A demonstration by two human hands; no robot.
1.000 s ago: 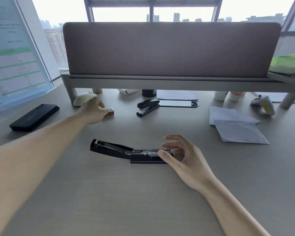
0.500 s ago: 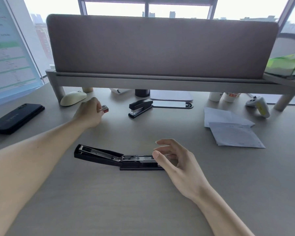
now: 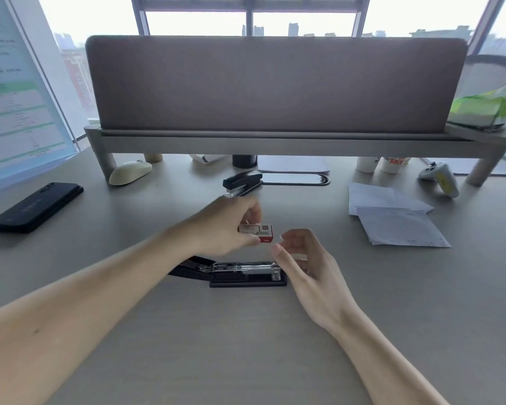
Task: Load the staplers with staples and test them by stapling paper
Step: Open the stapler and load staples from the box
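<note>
Fingers (image 3: 247, 210) and thumb of the left hand (image 3: 222, 226) pinch the staple box (image 3: 257, 232), held in the air just above the open stapler (image 3: 246, 270). The right hand (image 3: 310, 261) is just beside the box, thumb and forefinger curved and a little apart, holding nothing. The stapler lies on the desk (image 3: 246, 346) under both hands, its top swung back to the left and its metal channel bare. Whether staples sit in it cannot be told.

The step looks to be loading, with the box about to be opened. The right hand would next need to open the box, take a strip and lay it straight in the channel.

A second stapler (image 3: 241, 181), closed, sits farther back, and paper (image 3: 392, 220) lies well to the right for the test. A phone (image 3: 35, 207), mouse (image 3: 130, 172) and controller (image 3: 438, 176) sit well apart. Nothing blocks the work, though the left wrist covers the stapler's hinge end.
</note>
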